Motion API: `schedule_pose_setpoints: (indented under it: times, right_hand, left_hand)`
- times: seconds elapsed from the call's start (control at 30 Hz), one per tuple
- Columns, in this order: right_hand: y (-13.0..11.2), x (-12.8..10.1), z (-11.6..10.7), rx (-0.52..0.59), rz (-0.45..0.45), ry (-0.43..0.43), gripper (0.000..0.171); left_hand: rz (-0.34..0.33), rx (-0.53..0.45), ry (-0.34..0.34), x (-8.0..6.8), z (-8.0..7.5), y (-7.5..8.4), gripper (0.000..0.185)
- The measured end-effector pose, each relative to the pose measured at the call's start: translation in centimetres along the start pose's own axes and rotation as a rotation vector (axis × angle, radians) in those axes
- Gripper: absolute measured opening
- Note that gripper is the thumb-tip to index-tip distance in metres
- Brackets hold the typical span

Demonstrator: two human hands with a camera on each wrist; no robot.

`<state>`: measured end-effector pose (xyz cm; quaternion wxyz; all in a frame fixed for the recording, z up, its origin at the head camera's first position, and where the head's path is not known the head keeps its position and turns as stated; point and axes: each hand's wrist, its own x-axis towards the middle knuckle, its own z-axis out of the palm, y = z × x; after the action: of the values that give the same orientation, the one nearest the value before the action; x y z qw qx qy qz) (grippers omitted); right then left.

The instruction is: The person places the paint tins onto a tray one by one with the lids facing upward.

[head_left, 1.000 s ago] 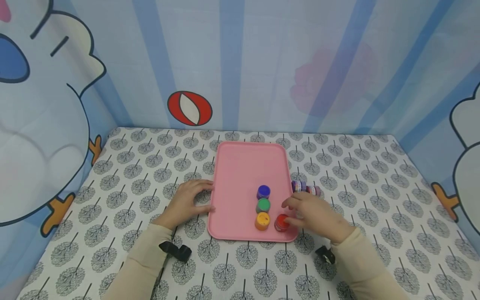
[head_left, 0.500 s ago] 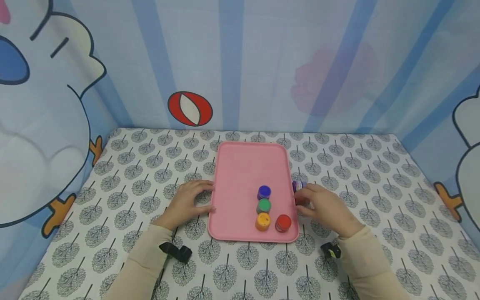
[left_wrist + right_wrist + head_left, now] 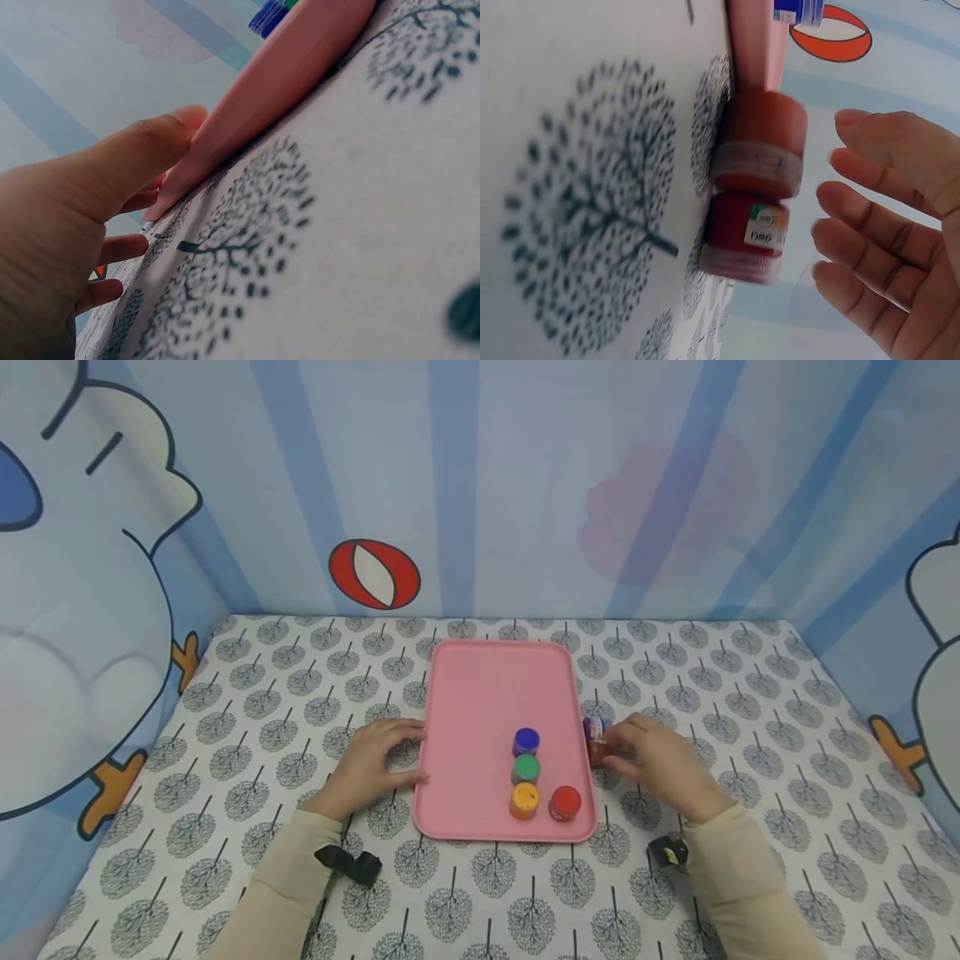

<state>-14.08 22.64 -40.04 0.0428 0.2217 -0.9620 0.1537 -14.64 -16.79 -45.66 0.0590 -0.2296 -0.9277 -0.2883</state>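
My left hand (image 3: 370,768) rests at the left rim of a pink tray (image 3: 480,685), thumb and fingertips against its side. My right hand (image 3: 663,768) hovers by the tray's right side, its loosely bent fingers around a brown-orange paint jar (image 3: 597,754). In the right wrist view a gap shows between those fingers and the brown-orange jar; a dark red jar (image 3: 744,229) with a label stands next to it. A purple jar (image 3: 596,727) lies just behind. On the tray are a blue jar (image 3: 526,742), a green one (image 3: 526,768), a yellow-orange one (image 3: 524,801) and a red one (image 3: 565,802).
A tablecloth with tree prints (image 3: 285,827) covers the table. Behind it hangs a blue striped curtain (image 3: 517,485) with cartoon figures. Black straps (image 3: 348,864) are on both wrists.
My right hand has let go of the red jar on the tray and moved right to the jars beside it. The brown-orange jar now shows against the tray's right edge. My left hand stays put.
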Motion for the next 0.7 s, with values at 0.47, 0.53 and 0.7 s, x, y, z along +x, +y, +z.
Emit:
schedule_pose_setpoints:
  times: [0.47, 0.53, 0.7]
  right_hand:
    - [2.9, -0.4, -0.3, -0.006, 0.083, 0.012, 0.037]
    - [3.1, -0.5, -0.2, 0.002, 0.093, 0.0, 0.042]
    - [3.6, -0.6, 0.1, 0.011, 0.109, -0.022, 0.049]
  left_hand:
    - [-0.01, -0.008, -0.005, 0.0, 0.0, 0.1, 0.059]
    - [-0.013, -0.006, -0.007, 0.0, 0.0, 0.1, 0.058]
    - [-0.016, 0.001, -0.011, 0.1, 0.0, 0.1, 0.057]
